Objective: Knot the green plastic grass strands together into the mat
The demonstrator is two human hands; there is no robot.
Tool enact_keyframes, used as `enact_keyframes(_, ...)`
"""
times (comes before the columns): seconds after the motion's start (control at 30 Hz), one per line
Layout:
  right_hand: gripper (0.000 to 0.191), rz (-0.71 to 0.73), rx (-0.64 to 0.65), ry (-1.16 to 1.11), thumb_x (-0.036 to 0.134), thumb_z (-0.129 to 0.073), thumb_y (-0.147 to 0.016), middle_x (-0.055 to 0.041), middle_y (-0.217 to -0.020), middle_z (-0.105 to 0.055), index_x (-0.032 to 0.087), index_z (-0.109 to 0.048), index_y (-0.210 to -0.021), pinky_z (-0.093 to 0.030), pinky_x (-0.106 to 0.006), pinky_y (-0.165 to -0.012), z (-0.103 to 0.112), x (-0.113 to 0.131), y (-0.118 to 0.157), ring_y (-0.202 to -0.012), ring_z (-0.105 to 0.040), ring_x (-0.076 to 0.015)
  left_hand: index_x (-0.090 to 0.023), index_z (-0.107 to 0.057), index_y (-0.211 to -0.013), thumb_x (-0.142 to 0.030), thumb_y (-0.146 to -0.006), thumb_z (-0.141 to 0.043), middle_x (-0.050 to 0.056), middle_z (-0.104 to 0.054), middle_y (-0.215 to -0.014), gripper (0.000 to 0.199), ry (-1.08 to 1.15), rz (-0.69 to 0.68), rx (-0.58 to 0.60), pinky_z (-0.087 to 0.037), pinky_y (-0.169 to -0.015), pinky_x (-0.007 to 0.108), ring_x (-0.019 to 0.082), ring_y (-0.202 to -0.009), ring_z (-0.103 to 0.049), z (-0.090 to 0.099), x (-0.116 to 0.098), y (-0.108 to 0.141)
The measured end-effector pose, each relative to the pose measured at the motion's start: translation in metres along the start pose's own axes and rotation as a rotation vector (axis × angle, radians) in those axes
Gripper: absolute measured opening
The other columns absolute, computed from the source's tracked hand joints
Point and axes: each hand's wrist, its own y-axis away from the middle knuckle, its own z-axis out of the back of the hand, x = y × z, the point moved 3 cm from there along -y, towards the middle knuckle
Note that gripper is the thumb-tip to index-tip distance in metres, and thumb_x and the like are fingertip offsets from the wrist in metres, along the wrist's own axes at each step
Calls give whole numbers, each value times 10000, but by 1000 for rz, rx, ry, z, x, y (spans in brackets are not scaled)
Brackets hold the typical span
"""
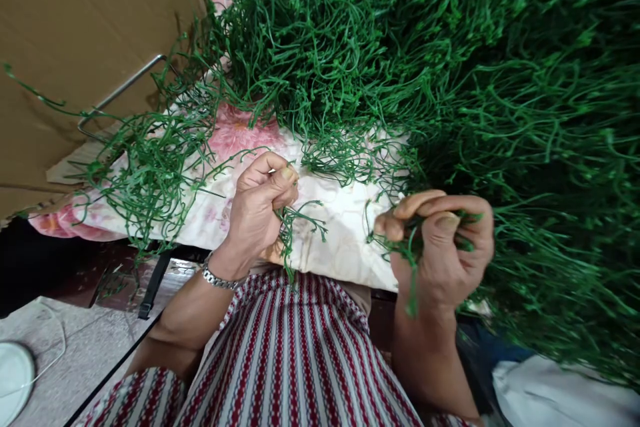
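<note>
My left hand [260,203], with a metal watch [223,277] on the wrist, is closed in a pinch round a few thin green branched stems [305,220]. Their forked ends hang out below the fingers. My right hand [443,243] curls round more green stems [411,260], and some stick out between thumb and fingers. The palm side of that grip is partly hidden. A big heap of the same green stems [340,47] lies ahead of my hands, and a smaller loose pile [150,167] lies to their left. Both rest partly on a flowered cloth [345,227].
A brown cardboard box [95,20] stands at the far left, with a bent metal rod [125,85] beside it. A black strap [154,283] hangs below the cloth's edge. A white round object [15,380] with a cord sits at lower left, a pale cloth [560,393] at lower right.
</note>
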Motion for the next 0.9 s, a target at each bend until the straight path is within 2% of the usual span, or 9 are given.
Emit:
enact_keyframes(0.1,75,-29,135,142,230,-454,-873,-1,-699,-538,202,-506,-827,-329,-217,-398,-2,3,-4,-441,-412,-64,-152,-466,-623,-209,-713,-648,-79,-314,-477,211,-19,4,51,-226,-462,186,18,-406,-214,-5,0,2)
enact_keyframes(0.2,77,-29,421,404,224,-487,-858,9,-641,-545,185,-553,-859,-350,-217,-463,-16,-3,-5,-505,-464,-76,-157,-484,-627,-232,-715,-645,-70,-348,-486,199,-28,13,113,-250,-467,191,26,-413,-242,-13,2,6)
enact_keyframes(0.27,91,3,584,522,232,-510,-846,11,-669,-562,177,-560,-899,-373,-214,-522,-27,-10,-4,-549,-483,-76,-163,-498,-636,-246,-725,-637,-62,-378,-485,185,-39,19,143,-273,-475,196,37,-420,-275,-16,4,8)
enact_keyframes(0.4,145,37,769,557,243,-473,-862,6,-656,-542,149,-560,-793,-376,-205,-556,-41,-21,2,-581,-475,-76,-171,-532,-659,-264,-753,-614,-49,-446,-496,156,-66,25,196,-329,-504,204,52,-431,-347,-20,5,9)
enact_keyframes(0.5,146,67,759,530,219,-472,-858,12,-634,-529,146,-558,-764,-372,-194,-547,-41,-22,5,-570,-474,-70,-175,-587,-736,-274,-773,-588,-3,-560,-645,105,-145,-32,197,-397,-593,224,87,-552,-481,-19,4,8)
enact_keyframes(0.6,85,87,632,548,200,-502,-836,16,-632,-539,150,-566,-809,-377,-192,-543,-35,-21,6,-562,-485,-70,-185,-615,-891,-306,-762,-598,38,-595,-884,177,-351,-251,32,-414,-755,248,140,-808,-538,-10,-4,12)
enact_keyframes(0.67,69,88,576,560,192,-514,-823,17,-618,-531,149,-565,-805,-380,-195,-537,-32,-21,8,-559,-492,-75,-194,-607,-925,-287,-760,-603,27,-573,-883,189,-537,-329,-50,-396,-773,240,138,-832,-516,-3,-8,20)
enact_keyframes(0.8,59,142,510,583,164,-522,-805,-3,-639,-551,141,-561,-768,-396,-202,-550,-33,-21,13,-569,-511,-82,-174,-590,-831,-195,-758,-603,0,-541,-758,77,-850,-232,83,-381,-681,214,112,-730,-487,2,-4,38)
enact_keyframes(0.9,72,207,491,622,157,-524,-799,3,-627,-556,152,-551,-733,-402,-204,-549,-36,-19,17,-551,-506,-80,-170,-574,-808,-149,-758,-587,-13,-540,-739,56,-858,-195,52,-384,-657,198,95,-694,-482,4,-2,45)
